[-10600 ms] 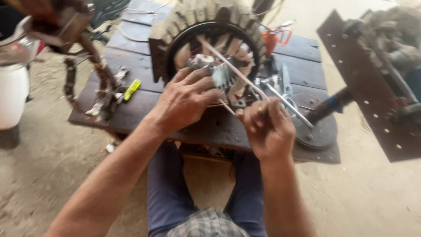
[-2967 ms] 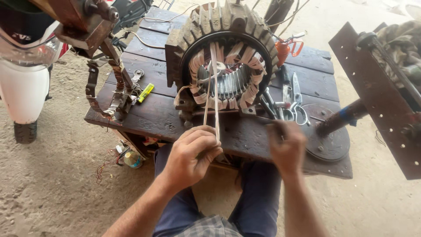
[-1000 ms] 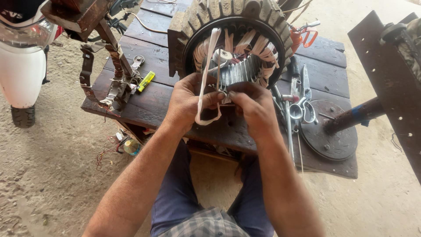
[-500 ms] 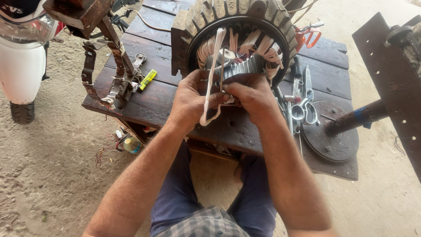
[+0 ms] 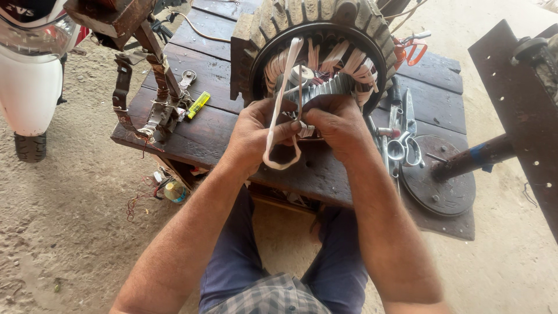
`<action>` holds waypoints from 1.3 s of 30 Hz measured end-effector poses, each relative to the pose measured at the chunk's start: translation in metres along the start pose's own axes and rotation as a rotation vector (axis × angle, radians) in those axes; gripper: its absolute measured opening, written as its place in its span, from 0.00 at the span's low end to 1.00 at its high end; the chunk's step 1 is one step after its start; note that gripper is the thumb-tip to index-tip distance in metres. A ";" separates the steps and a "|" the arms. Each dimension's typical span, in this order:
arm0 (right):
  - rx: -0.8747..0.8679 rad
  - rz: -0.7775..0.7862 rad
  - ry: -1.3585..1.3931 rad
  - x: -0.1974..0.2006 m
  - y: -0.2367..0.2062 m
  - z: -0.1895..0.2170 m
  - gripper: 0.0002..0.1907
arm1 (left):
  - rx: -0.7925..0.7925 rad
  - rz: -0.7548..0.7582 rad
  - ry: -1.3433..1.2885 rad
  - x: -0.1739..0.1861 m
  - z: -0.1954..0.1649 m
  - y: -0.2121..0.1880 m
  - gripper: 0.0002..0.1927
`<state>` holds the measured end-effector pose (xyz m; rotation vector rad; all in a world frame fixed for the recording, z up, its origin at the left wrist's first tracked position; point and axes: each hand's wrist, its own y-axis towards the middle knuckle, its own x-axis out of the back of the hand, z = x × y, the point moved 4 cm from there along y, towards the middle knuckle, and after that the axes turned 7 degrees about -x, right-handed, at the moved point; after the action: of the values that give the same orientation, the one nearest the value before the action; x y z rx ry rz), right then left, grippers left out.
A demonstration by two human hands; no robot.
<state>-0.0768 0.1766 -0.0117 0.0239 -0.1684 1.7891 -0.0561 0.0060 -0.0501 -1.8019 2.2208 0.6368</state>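
Packages: a small round container (image 5: 174,191) with a yellow-green body and blue end lies on the sandy floor below the tabletop's (image 5: 203,125) left corner. Labels: white lettering (image 5: 20,10) on a dark panel, upper-left scooter. Screens, signs: none visible.

You work a dull, ribbed metal stator (image 5: 314,35) wound with smooth white insulating strips (image 5: 279,110) on a dark, worn wooden desk (image 5: 221,122), with shiny steel scissors (image 5: 407,139) at 3 o'clock.

A dark wooden worktop (image 5: 221,125) is set on sandy floor (image 5: 70,221). A stator (image 5: 317,35), scissors (image 5: 407,136) and a yellow lighter (image 5: 197,104) are carried on it.
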 end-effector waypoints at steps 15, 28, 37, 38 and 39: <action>-0.023 -0.044 -0.091 -0.001 0.003 -0.002 0.10 | -0.136 -0.058 0.664 -0.011 -0.028 0.005 0.14; 0.271 -0.271 -0.672 -0.001 -0.005 -0.009 0.10 | -0.008 -0.018 0.591 -0.012 -0.025 0.008 0.20; 0.084 -0.054 0.190 -0.006 -0.002 -0.007 0.07 | -0.091 -0.012 0.602 -0.016 -0.026 0.006 0.19; 0.075 -0.055 0.182 -0.006 -0.002 -0.007 0.07 | -0.092 -0.022 0.637 -0.016 -0.027 0.006 0.19; 0.067 -0.056 0.175 -0.005 -0.002 -0.008 0.06 | -0.094 -0.030 0.673 -0.017 -0.028 0.006 0.18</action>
<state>-0.0734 0.1726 -0.0196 -0.0789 0.0178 1.7304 -0.0551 0.0091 -0.0175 -2.3539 2.5764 0.1238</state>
